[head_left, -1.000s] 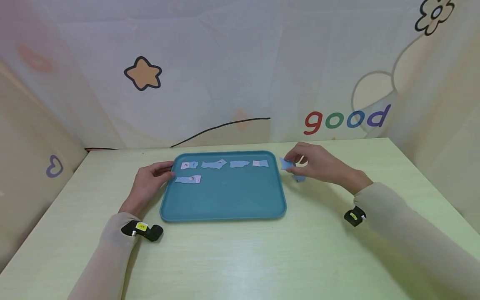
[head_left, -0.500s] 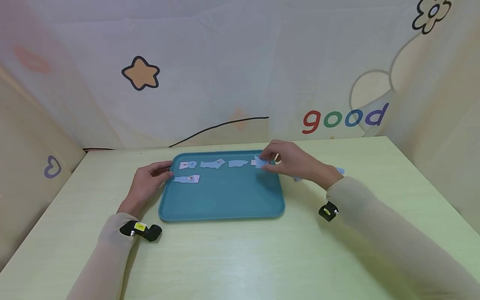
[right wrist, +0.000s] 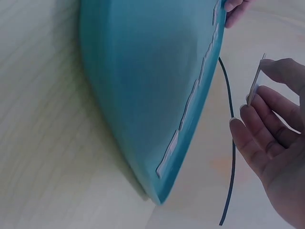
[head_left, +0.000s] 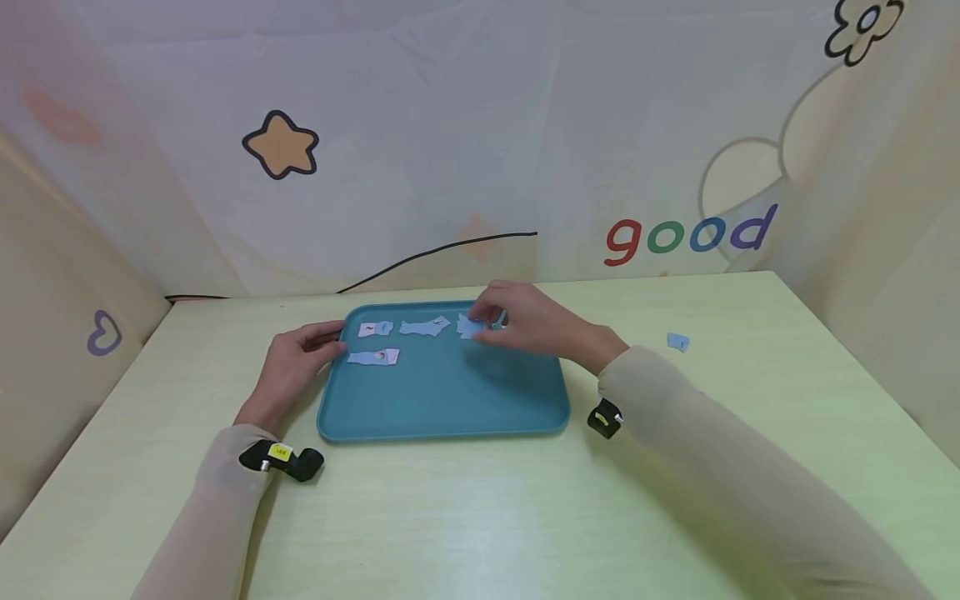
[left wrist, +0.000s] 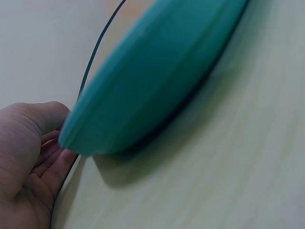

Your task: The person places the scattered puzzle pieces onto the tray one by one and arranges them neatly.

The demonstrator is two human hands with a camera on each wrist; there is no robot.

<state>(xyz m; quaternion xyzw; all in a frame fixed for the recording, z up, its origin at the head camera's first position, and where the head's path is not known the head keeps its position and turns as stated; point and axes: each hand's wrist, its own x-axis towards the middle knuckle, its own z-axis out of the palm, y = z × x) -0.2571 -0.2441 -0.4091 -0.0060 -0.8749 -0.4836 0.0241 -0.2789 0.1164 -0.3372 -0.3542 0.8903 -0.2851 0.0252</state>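
My right hand (head_left: pixel 528 321) pinches a torn light-blue paper piece (head_left: pixel 469 326) between thumb and fingers, above the back of the teal tray (head_left: pixel 442 425). In the right wrist view this paper piece (right wrist: pixel 256 82) appears edge-on, apart from the tray. Further torn pieces lie flat in the tray: one with a pink end (head_left: pixel 375 328), a jagged one (head_left: pixel 425 326) beside it, and a longer one (head_left: pixel 373 357) in front. The right hand hides most of the pieces at the back right. My left hand (head_left: pixel 294 367) holds the tray's left rim, the thumb touching its edge (left wrist: pixel 71 131).
One small blue paper piece (head_left: pixel 678 342) lies on the pale wooden table (head_left: pixel 465 533), right of the tray. A printed curtain (head_left: pixel 420 158) hangs behind the table and at both sides. Black wrist cameras sit on both sleeves.
My right hand has carried the pinched paper piece leftward, from beside the tray's right edge to over its back part. The left hand stays at the tray's left rim.
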